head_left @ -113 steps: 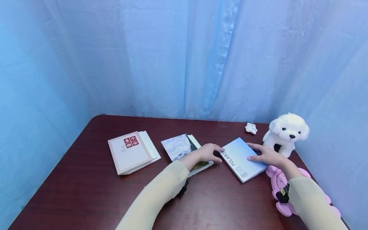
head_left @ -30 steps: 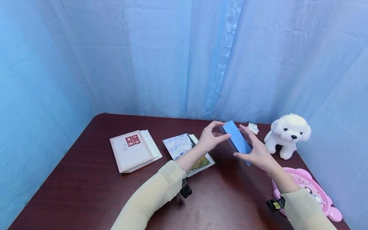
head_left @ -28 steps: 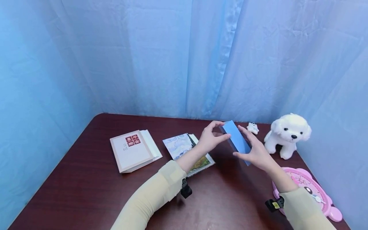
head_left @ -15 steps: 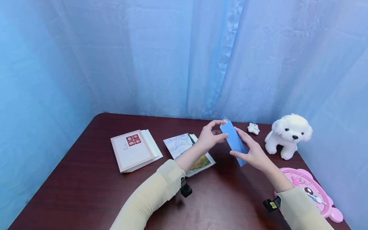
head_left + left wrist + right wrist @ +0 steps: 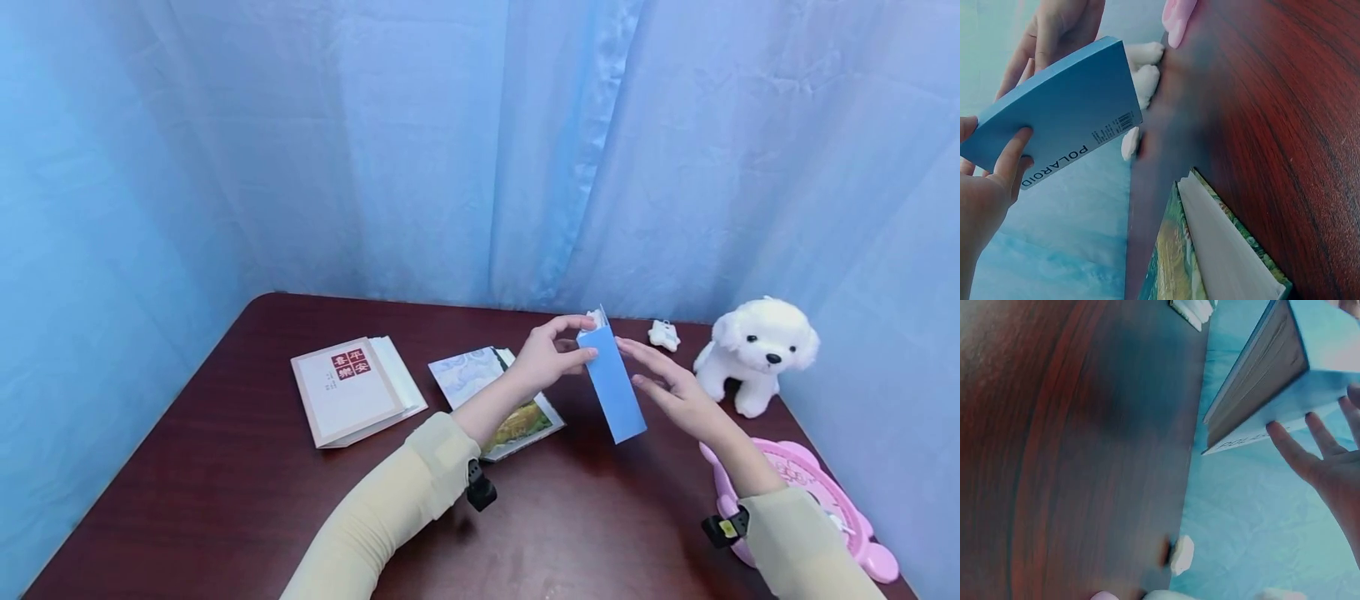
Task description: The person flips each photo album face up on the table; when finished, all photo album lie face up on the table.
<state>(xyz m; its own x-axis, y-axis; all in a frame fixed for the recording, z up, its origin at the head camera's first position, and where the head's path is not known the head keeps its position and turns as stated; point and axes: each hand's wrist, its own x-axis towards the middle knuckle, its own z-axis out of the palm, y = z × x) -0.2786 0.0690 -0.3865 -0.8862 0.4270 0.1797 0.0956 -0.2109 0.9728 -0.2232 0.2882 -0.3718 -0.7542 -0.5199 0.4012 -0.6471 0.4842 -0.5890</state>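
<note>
My left hand (image 5: 546,358) pinches the upper end of a blue photo album (image 5: 613,387), thumb on its spine side and fingers at the far side. The album is raised and tilted over the dark table, its plain blue spine toward me. In the left wrist view, POLAROID lettering and a barcode show on its cover (image 5: 1079,106). The right wrist view shows the edges of its pages (image 5: 1263,375) between the covers. At the album's right side is my right hand (image 5: 682,400), fingers extended, fingertips against the cover in the right wrist view.
A landscape-painting book (image 5: 528,421) lies under my left forearm, with a cream book bearing red characters (image 5: 348,392) farther left. At the right are a white plush dog (image 5: 765,342), a small white charm (image 5: 663,335) and a pink clock (image 5: 806,483). A blue curtain (image 5: 420,167) hangs behind.
The album, flat on the table at first, has been lifted and turned spine toward me. Over the last second it tilts steeper, and my right thumb has come away from its spine.
</note>
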